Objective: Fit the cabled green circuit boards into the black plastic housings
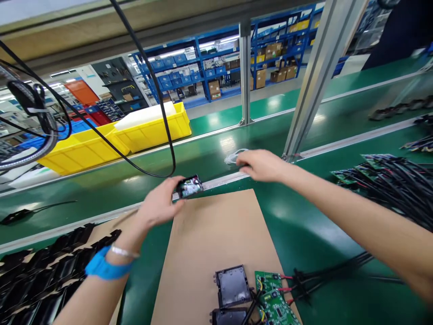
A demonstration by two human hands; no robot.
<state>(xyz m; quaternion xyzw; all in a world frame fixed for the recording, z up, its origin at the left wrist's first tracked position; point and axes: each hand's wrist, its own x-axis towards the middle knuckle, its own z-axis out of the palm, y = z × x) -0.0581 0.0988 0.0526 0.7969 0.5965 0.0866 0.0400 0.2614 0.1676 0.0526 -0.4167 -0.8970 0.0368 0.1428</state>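
Right forearm (372, 225) outstretched toward conveyor (101, 189).

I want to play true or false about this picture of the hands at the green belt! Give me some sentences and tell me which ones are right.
1. The left hand holds a small black module. True.
2. The right hand rests flat on the brown cardboard sheet. False: it reaches past the sheet to a small white bundle on the green belt.
3. The left wrist wears a blue band. True.
4. The bins beyond the belt are red. False: they are yellow.
5. A green circuit board lies at the near edge of the cardboard sheet. True.
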